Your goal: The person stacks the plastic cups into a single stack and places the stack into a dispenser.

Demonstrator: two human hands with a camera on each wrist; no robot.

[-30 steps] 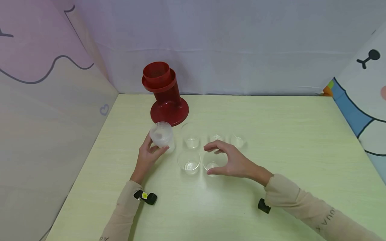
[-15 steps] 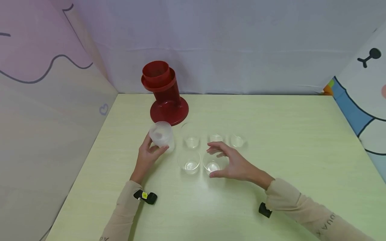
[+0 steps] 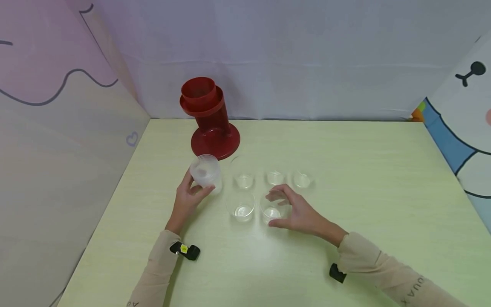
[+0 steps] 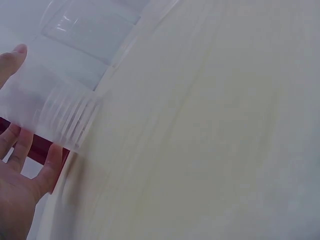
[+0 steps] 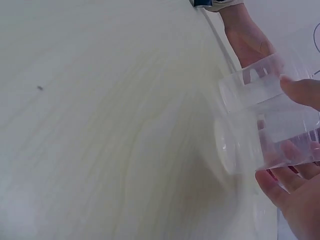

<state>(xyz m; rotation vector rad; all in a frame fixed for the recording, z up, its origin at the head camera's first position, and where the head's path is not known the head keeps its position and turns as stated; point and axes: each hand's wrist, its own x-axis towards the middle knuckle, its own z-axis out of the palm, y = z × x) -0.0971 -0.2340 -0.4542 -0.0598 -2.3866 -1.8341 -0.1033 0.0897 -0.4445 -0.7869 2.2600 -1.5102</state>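
In the head view my left hand [image 3: 189,200] grips a nested stack of clear plastic cups [image 3: 206,169] on the table, thumb on one side and fingers on the other. My right hand [image 3: 301,213] holds a single clear plastic cup [image 3: 272,212], the front right one of the group, with its thumb at the near side and its fingers curled round the far side. In the right wrist view that cup [image 5: 285,137] stands between thumb and fingers. The stack's ridged rims [image 4: 67,117] show in the left wrist view.
Beside the held cup stands another clear cup [image 3: 241,209]. Behind them are three more: a left one [image 3: 244,180], a middle one [image 3: 275,177] and a right one [image 3: 302,179]. A red stand [image 3: 215,138] with a tube-shaped top rises behind the stack, near the table's back edge.
My right hand has moved slightly right and toward me, its fingers closing round the cup. That cup has shifted a little to the right. The left hand and the stack have stayed put.
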